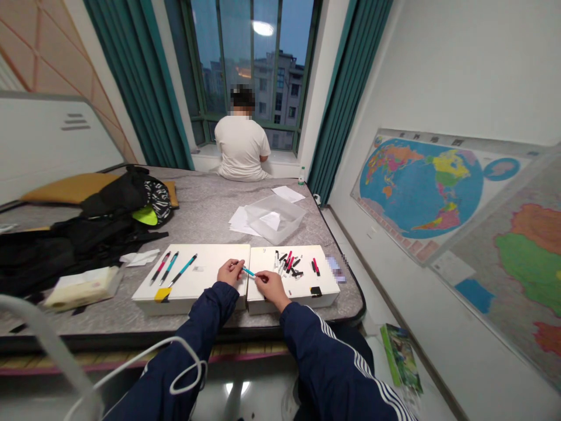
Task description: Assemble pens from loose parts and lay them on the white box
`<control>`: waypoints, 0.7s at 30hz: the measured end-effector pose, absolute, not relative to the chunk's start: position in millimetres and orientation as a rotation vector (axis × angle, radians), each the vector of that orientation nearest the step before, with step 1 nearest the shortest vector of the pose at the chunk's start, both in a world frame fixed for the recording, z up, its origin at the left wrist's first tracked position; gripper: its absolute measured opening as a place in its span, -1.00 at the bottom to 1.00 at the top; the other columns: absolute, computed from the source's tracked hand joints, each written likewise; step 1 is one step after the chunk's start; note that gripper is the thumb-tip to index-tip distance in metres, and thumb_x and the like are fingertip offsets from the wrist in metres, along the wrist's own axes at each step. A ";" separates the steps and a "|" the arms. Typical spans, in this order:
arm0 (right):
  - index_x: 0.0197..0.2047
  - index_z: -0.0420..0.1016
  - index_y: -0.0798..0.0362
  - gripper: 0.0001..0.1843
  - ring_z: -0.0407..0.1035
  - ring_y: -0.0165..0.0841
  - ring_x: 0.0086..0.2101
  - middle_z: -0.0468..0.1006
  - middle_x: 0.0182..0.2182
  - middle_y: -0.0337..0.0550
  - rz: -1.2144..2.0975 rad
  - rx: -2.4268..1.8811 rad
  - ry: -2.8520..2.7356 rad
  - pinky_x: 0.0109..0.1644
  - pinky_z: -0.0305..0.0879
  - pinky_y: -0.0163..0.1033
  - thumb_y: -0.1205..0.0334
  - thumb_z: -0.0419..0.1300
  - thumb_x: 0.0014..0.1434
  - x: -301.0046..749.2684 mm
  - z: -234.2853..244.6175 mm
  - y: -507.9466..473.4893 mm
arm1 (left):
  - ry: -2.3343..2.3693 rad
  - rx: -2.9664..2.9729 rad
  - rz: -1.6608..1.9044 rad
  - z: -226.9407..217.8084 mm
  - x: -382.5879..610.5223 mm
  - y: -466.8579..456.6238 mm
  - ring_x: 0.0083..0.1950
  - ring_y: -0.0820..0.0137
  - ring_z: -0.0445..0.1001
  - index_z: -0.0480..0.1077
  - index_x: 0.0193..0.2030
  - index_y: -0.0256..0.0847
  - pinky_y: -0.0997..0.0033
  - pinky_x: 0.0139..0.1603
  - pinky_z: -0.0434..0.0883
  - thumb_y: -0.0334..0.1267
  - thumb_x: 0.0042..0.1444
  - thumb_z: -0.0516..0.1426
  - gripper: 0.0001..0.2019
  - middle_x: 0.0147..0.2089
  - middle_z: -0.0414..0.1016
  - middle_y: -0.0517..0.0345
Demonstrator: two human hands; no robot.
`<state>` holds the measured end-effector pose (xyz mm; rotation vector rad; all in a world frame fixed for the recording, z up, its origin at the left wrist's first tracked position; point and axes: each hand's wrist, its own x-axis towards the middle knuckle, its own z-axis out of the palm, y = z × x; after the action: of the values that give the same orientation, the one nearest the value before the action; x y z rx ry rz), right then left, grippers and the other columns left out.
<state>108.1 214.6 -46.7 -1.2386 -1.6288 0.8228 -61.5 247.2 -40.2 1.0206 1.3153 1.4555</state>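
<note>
A thin blue pen spans the gap between my two hands, above the seam of two white boxes. My left hand pinches its left end, which looks dark. The fingers of my right hand close on its other end. On the left white box lie a red pen and two blue pens, the longer blue pen nearest my left hand. Beyond my right hand, the right white box carries a scatter of red, black and white pen parts, with a small red-and-black group apart.
A clear plastic bin stands behind the boxes, beside white papers. Black bags and a tissue pack lie at left. A person in white sits by the window, back turned. A white cable loops near my left sleeve.
</note>
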 end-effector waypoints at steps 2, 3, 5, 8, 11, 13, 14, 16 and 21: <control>-0.24 0.64 0.07 -0.76 0.45 -0.33 -0.41 0.63 -0.41 -0.14 0.810 -1.259 -1.644 -0.26 0.34 -0.29 0.28 0.17 0.06 107.7 -47.4 215.0 | 1.324 1.012 1.466 -38.9 -61.1 246.8 -0.71 0.54 0.28 0.35 -0.43 -0.23 0.60 -0.71 0.21 0.03 -0.21 0.32 -0.61 -0.67 0.42 0.26; -0.24 0.64 0.07 -0.76 0.45 -0.34 -0.41 0.63 -0.41 -0.14 0.808 -1.262 -1.649 -0.27 0.33 -0.30 0.28 0.17 0.06 107.6 -47.9 215.2 | 1.327 1.008 1.472 -38.5 -60.9 246.7 -0.72 0.54 0.28 0.35 -0.44 -0.23 0.60 -0.71 0.20 0.03 -0.21 0.32 -0.61 -0.67 0.42 0.27; -0.25 0.63 0.06 -0.78 0.44 -0.35 -0.41 0.62 -0.42 -0.16 0.810 -1.255 -1.657 -0.29 0.32 -0.32 0.24 0.18 0.08 107.6 -48.9 215.5 | 1.331 1.001 1.480 -38.3 -60.6 246.9 -0.72 0.54 0.27 0.35 -0.44 -0.23 0.60 -0.72 0.20 0.03 -0.21 0.32 -0.61 -0.69 0.40 0.28; -0.30 0.60 0.07 -0.78 0.42 -0.38 -0.46 0.59 -0.48 -0.19 0.844 -1.251 -1.652 -0.36 0.28 -0.35 0.13 0.20 0.11 107.7 -49.8 215.5 | 1.334 0.990 1.490 -39.6 -60.6 248.0 -0.72 0.54 0.27 0.35 -0.44 -0.23 0.60 -0.72 0.19 0.04 -0.22 0.32 -0.61 -0.70 0.40 0.28; -0.35 0.55 0.08 -0.76 0.39 -0.41 -0.53 0.53 -0.56 -0.23 0.906 -1.270 -1.600 -0.43 0.25 -0.37 0.10 0.16 0.14 107.1 -50.4 215.2 | 1.338 0.971 1.499 -41.0 -61.1 249.5 -0.73 0.54 0.27 0.35 -0.43 -0.23 0.60 -0.73 0.20 0.05 -0.22 0.31 -0.60 -0.69 0.42 0.26; -0.36 0.49 0.08 -0.80 0.38 -0.42 -0.56 0.49 -0.60 -0.27 0.957 -1.261 -1.538 -0.47 0.25 -0.38 0.13 0.14 0.14 106.4 -50.5 214.9 | 1.343 0.953 1.510 -41.5 -62.0 250.7 -0.73 0.54 0.28 0.34 -0.43 -0.23 0.59 -0.72 0.21 0.05 -0.22 0.31 -0.59 -0.67 0.45 0.23; -0.36 0.46 0.07 -0.83 0.38 -0.42 -0.58 0.47 -0.61 -0.29 0.988 -1.244 -1.505 -0.49 0.25 -0.39 0.15 0.14 0.13 106.1 -50.5 214.7 | 1.344 0.942 1.517 -41.6 -62.6 251.2 -0.73 0.53 0.28 0.34 -0.42 -0.23 0.58 -0.72 0.22 0.05 -0.23 0.31 -0.59 -0.67 0.46 0.22; -0.33 0.39 0.05 -0.89 0.37 -0.43 -0.61 0.44 -0.63 -0.33 1.058 -1.199 -1.436 -0.52 0.25 -0.39 0.19 0.13 0.12 105.6 -50.3 214.3 | 1.344 0.921 1.537 -41.8 -64.1 252.5 -0.72 0.53 0.30 0.33 -0.41 -0.23 0.57 -0.70 0.25 0.06 -0.23 0.31 -0.58 -0.65 0.48 0.21; -0.21 0.36 0.05 -0.83 0.36 -0.45 -0.63 0.48 -0.60 -0.31 1.140 -1.147 -1.331 -0.55 0.28 -0.39 0.19 0.13 0.12 105.6 -50.0 214.2 | 1.320 0.882 1.585 -44.6 -67.0 255.6 -0.70 0.51 0.35 0.31 -0.39 -0.22 0.54 -0.66 0.29 0.09 -0.22 0.29 -0.56 -0.60 0.51 0.19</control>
<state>105.6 214.2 -50.0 -1.1468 -1.3307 1.1401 -67.0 255.6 -44.6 0.8824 1.3197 1.5854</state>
